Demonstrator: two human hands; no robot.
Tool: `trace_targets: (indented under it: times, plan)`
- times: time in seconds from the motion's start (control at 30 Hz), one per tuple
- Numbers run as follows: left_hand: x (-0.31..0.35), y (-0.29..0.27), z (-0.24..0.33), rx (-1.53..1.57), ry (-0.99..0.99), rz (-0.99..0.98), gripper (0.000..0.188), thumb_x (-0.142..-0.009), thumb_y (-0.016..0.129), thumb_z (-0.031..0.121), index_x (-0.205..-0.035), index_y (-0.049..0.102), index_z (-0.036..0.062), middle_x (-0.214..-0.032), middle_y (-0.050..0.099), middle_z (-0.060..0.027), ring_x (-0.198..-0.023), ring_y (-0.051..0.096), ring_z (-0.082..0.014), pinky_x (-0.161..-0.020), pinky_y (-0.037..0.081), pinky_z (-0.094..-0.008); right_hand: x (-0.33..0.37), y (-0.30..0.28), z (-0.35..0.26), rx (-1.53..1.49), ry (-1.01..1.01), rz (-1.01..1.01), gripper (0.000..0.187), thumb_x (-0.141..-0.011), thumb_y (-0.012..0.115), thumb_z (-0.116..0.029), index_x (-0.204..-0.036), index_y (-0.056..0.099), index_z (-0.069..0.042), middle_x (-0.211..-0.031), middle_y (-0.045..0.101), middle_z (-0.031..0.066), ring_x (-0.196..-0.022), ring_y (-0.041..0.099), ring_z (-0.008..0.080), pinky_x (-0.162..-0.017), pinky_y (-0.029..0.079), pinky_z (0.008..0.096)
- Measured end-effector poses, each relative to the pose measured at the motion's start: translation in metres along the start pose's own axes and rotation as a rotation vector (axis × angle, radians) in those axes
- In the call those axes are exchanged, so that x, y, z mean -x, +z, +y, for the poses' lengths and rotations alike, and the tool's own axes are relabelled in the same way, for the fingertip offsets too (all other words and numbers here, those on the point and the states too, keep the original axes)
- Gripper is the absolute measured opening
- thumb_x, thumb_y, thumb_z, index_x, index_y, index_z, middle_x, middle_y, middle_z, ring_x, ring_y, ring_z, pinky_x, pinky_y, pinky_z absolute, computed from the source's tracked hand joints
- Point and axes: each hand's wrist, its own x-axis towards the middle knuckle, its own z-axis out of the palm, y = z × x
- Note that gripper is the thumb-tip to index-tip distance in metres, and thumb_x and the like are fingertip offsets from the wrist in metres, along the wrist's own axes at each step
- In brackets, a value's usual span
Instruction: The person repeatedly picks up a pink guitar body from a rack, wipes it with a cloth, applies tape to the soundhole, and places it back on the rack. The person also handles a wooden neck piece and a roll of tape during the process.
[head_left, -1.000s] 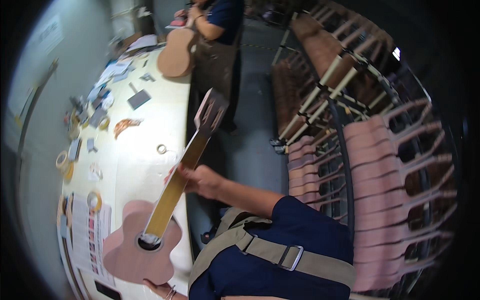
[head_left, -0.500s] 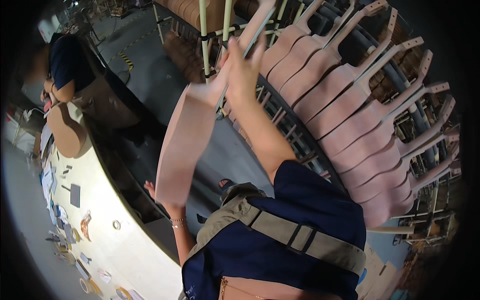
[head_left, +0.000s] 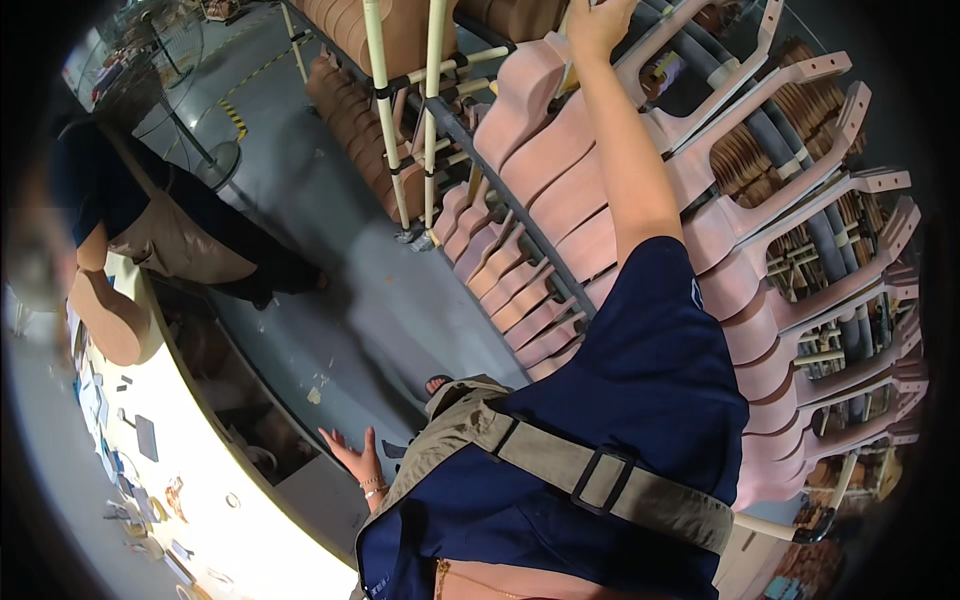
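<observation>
At the top edge, my right hand (head_left: 600, 28) has its fingers closed round the neck end of an unfinished guitar (head_left: 525, 95). The neck itself is mostly hidden by the hand and cut off by the picture's edge. This pale pinkish wooden body stands at the far end of a row of similar unfinished guitars (head_left: 715, 240) on a rack, necks pointing right. Low in the middle, my left hand (head_left: 358, 460), with bracelets at the wrist, is held in the air with fingers spread and nothing in it.
A long pale workbench (head_left: 215, 440) curves along the left, with tapes and small tools. A brown guitar body (head_left: 110, 315) lies there beside a co-worker in an apron (head_left: 170, 240). Another rack with cream posts (head_left: 385, 110) stands ahead. A fan (head_left: 220, 160) stands at far left.
The unfinished guitar has gone from in front of me to the rack at upper right, carried by my right hand. My left hand has come off its body and is open.
</observation>
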Motion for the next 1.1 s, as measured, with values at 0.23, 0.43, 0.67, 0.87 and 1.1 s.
trace_targets:
  times: [0.23,0.43,0.67,0.87,1.1]
  plan:
    - [-0.013,-0.005,-0.024,0.017,0.056,0.087,0.099,-0.067,0.079,0.020,-0.143,0.016,0.0148,-0.134,0.038,-0.0178,-0.118,0.041,-0.0312,-0.092,0.035,-0.0431,-0.021,-0.029,0.019,0.603,-0.078,-0.163,0.075,-0.063,0.072,-0.023,-0.129,0.038,-0.007,-0.135,0.034,0.0147,-0.131,0.023,0.0314,-0.107,0.012,0.0550]
    - [-0.024,0.010,0.017,0.050,-0.002,-0.001,0.095,-0.070,0.076,0.022,-0.144,0.016,0.0167,-0.138,0.034,-0.0154,-0.125,0.035,-0.0301,-0.097,0.029,-0.0464,-0.047,-0.029,0.071,1.051,-0.159,-0.067,0.065,-0.073,0.062,-0.028,-0.127,0.042,0.002,-0.144,0.024,0.0127,-0.134,0.018,0.0332,-0.106,0.012,0.0572]
    - [-0.006,-0.011,0.012,-0.125,0.338,-0.023,0.092,-0.068,0.074,0.011,-0.142,0.019,0.0071,-0.138,0.030,-0.0186,-0.125,0.035,-0.0324,-0.103,0.029,-0.0411,-0.037,-0.019,0.070,0.890,-0.198,0.055,0.030,-0.083,0.047,-0.010,-0.104,0.051,0.012,-0.139,0.025,0.0266,-0.131,0.021,0.0404,-0.102,0.014,0.0629]
    - [0.007,-0.034,-0.051,-0.076,0.165,0.102,0.092,-0.067,0.076,0.015,-0.141,0.022,0.0058,-0.135,0.033,-0.0192,-0.121,0.038,-0.0326,-0.102,0.030,-0.0402,-0.031,-0.020,0.090,1.203,-0.159,-0.062,0.044,-0.085,0.048,-0.015,-0.124,0.045,0.006,-0.146,0.019,0.0172,-0.137,0.010,0.0310,-0.105,0.008,0.0601]
    - [0.021,-0.034,-0.089,-0.022,0.126,0.151,0.094,-0.064,0.078,0.014,-0.140,0.023,0.0048,-0.130,0.035,-0.0192,-0.121,0.038,-0.0326,-0.104,0.030,-0.0390,-0.011,-0.042,0.029,0.727,-0.065,-0.158,0.073,-0.075,0.067,-0.024,-0.135,0.032,-0.003,-0.144,0.016,0.0227,-0.134,0.015,0.0376,-0.104,0.013,0.0589]
